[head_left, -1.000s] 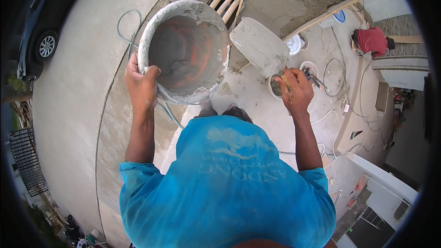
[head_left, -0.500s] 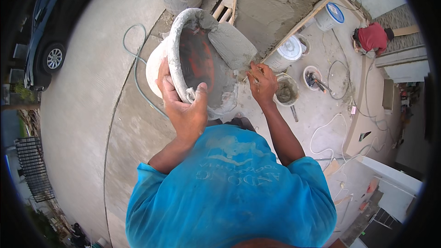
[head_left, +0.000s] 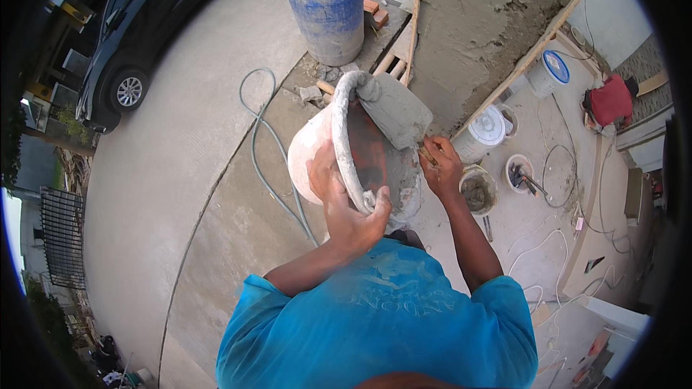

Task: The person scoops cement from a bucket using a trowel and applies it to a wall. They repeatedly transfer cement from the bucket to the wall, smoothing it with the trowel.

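Note:
A cement-crusted bucket (head_left: 311, 160) with a thick pale rim is tipped on its side, its mouth toward the right. Dark grey residue and a reddish patch show inside. My left hand (head_left: 347, 217) clasps the near part of its rim, thumb over the edge. In my right hand (head_left: 441, 167) is the small brownish handle of what looks like a trowel (head_left: 395, 110), its wide grey blade lying across the bucket's mouth. A grey cement-coated surface (head_left: 405, 186) shows below the mouth; I cannot tell whether it belongs to another container.
A blue drum (head_left: 326, 11) stands ahead, beside a board-edged bed of wet mortar (head_left: 483, 36). To the right are a white lidded pail (head_left: 484, 130), a mortar bucket (head_left: 478, 193) and a tool bucket (head_left: 519, 173). A hose (head_left: 268, 151) loops at left. A co-worker (head_left: 611, 101) crouches far right.
The view has swung, so the surroundings appear farther right and lower, with more of the car and drum showing. Both hands keep their holds on the bucket and trowel.

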